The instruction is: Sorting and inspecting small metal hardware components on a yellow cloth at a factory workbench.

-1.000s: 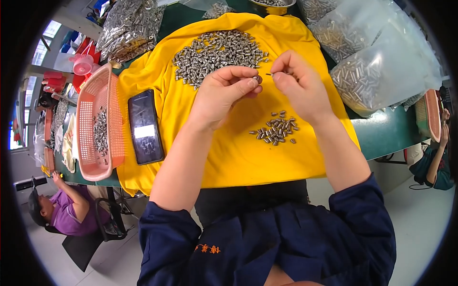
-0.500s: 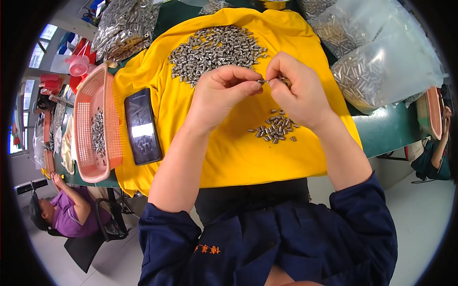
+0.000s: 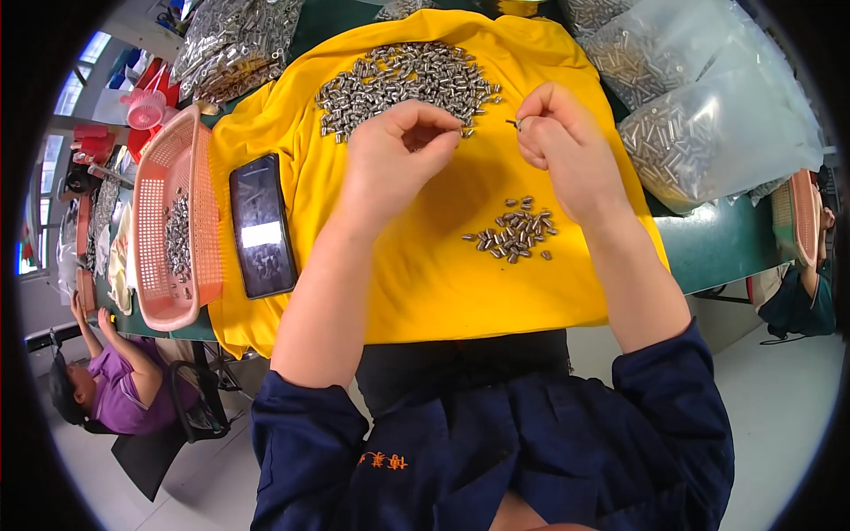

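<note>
Yellow fabric cloth (image 3: 443,310) spread over a dark green counter (image 3: 708,248). Right hand (image 3: 574,155) above the cloth's far right part, grip pinched between thumb and forefinger on a thin dark rod (image 3: 511,121), its end pointing toward the left hand (image 3: 390,159). Left hand above the cloth's middle — thumb and forefinger curled, tips close together; cannot tell whether that grip has hold of the small metal bit beside them. Large heap of short silvery metal cylinders (image 3: 390,84) on the cloth's far part; smaller heap of like cylinders (image 3: 513,234) right of its centre, nearer the wearer. Black rectangular phone (image 3: 263,226) on the cloth's left side — pink plastic lattice basket (image 3: 209,230) beside its left edge, clear plastic bags of metal pieces (image 3: 673,146) past its right.
</note>
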Motion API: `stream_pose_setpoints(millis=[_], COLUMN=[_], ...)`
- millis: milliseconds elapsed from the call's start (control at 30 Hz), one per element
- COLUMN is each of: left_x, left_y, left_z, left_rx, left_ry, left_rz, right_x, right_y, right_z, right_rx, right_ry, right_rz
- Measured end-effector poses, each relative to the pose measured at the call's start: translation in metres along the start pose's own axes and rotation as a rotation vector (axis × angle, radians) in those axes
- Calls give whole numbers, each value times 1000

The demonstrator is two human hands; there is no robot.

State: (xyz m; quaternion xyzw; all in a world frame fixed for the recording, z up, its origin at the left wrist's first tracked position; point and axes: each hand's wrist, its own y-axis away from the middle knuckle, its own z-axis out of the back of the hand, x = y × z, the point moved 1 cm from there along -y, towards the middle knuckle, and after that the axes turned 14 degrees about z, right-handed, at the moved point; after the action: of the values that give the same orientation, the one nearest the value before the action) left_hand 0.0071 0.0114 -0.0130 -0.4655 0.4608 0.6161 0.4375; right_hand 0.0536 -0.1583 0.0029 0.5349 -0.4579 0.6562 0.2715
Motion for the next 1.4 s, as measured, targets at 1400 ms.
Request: stream_pose_setpoints(millis=[1400], left_x=[-4], left_y=[8], left_z=[-10], left_rx=[238], left_ry=[11], left_rz=[47], right_x=[7], right_y=[-6], right_z=[13], right_rx=[-18], right_ry=[-126], right_rz=[70])
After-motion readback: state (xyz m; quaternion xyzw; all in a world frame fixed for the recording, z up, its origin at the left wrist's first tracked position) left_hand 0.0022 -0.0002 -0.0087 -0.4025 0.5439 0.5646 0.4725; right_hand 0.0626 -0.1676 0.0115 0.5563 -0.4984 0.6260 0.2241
